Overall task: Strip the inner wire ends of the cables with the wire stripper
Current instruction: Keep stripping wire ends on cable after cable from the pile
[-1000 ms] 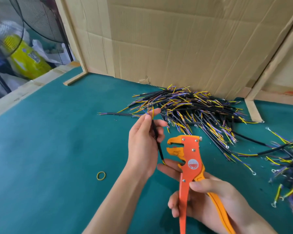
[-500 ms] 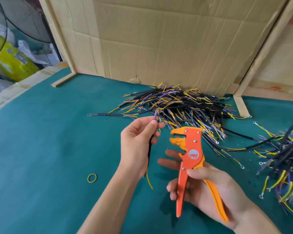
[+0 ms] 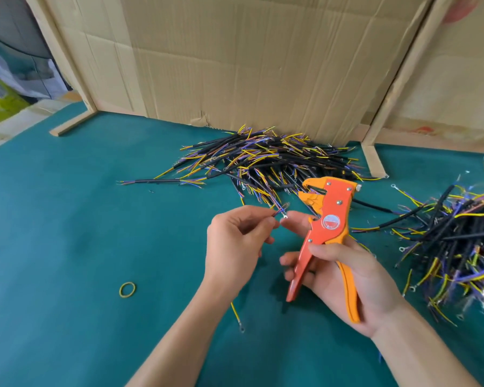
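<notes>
The cable (image 3: 277,214), pinched at its thin, limp inner wire ends by the left hand (image 3: 235,241) above the green table (image 3: 67,247), looks light and best held near those ends, while the right hand (image 3: 344,275) grasps the wire stripper (image 3: 323,236).

Left hand (image 3: 235,241) raised, fingers (image 3: 264,223) pinched together at the tips; right hand (image 3: 344,277) palm-up, thumb folded inward, both forearms extended forward.

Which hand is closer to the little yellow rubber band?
Left. The left hand is just up and right of the rubber band; the right hand, holding the wire stripper, is farther right.
</notes>
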